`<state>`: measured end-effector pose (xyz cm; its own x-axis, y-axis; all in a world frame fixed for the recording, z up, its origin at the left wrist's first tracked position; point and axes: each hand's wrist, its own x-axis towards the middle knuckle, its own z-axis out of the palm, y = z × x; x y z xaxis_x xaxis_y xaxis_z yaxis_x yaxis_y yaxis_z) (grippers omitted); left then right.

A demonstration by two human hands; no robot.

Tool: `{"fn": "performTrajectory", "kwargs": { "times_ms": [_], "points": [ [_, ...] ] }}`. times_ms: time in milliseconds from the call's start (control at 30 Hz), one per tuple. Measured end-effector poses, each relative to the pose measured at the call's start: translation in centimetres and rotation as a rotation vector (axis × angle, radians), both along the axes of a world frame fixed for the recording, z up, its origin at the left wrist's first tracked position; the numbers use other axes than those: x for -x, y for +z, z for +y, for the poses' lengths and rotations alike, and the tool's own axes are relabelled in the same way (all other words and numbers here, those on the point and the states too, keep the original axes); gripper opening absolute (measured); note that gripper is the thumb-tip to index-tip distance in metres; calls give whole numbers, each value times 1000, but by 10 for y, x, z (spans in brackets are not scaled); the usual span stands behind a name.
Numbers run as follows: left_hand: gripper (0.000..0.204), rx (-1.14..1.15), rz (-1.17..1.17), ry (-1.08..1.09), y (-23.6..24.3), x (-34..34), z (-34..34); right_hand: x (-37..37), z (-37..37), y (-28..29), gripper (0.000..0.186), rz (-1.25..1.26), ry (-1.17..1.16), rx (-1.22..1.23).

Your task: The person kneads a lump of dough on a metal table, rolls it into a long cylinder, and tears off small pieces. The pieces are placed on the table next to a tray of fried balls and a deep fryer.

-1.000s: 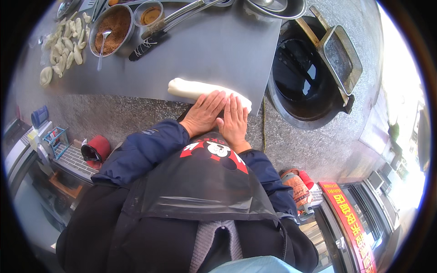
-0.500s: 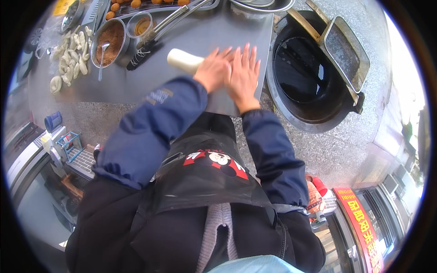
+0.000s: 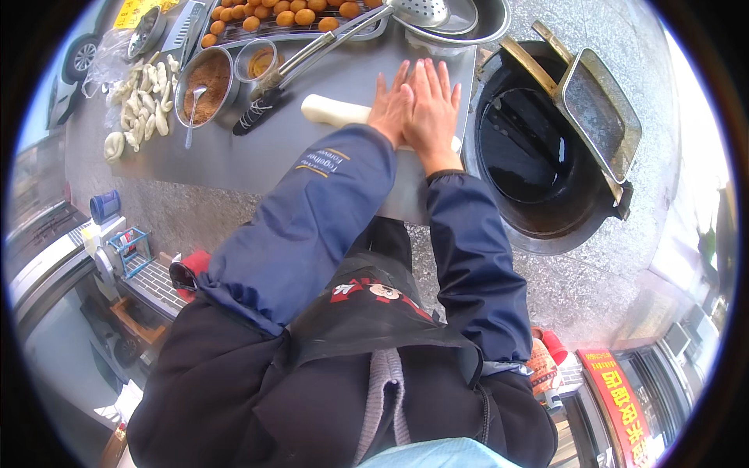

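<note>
A: Where is the smooth white roll of dough (image 3: 331,111)?

B: Under both hands, on the grey metal counter (image 3: 234,160). Its rounded end sticks out left of the left hand (image 3: 392,109), and a small bit shows just right of the right hand (image 3: 431,109).

A: How are the hands set?

B: Flat, palms down on the dough, fingers stretched out away from the body. They touch, the right one lapping over the edge of the left.

A: What lies left of the left hand?

B: First a black tool laced with white string (image 3: 257,113). Past it, a round silver metal bowl (image 3: 235,92) of brown crumbly filling, with a silver metal spoon (image 3: 193,117) in it, and just beside that a clear plastic cup (image 3: 239,62). Farthest left, a heap of pale, twisted dough pieces (image 3: 144,101).

A: And beyond the fingertips?

B: A perforated silver skimmer (image 3: 421,11); ahead and to the left, rows of round orange-brown balls (image 3: 286,18).

A: To the right?

B: A big, round black wok (image 3: 538,240) holding dark liquid, with a rectangular wire-mesh strainer (image 3: 605,117) lying across its far-right side.
</note>
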<state>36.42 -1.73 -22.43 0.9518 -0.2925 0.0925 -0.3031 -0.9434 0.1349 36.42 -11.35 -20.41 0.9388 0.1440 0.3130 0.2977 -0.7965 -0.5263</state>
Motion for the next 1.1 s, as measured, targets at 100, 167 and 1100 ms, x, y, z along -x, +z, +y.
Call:
{"fn": "performTrajectory", "kwargs": {
  "times_ms": [100, 167, 1100],
  "points": [
    [68, -98, 98, -85, 12, 14, 1, 16, -3, 2, 58, 5, 29, -14],
    [69, -74, 219, -129, 15, 52, 7, 57, -4, 4, 58, 85, 89, -8],
    [43, 279, 3, -75, 1, 88, 128, 87, 22, 0, 38, 109, 138, 281]
  ]
}}
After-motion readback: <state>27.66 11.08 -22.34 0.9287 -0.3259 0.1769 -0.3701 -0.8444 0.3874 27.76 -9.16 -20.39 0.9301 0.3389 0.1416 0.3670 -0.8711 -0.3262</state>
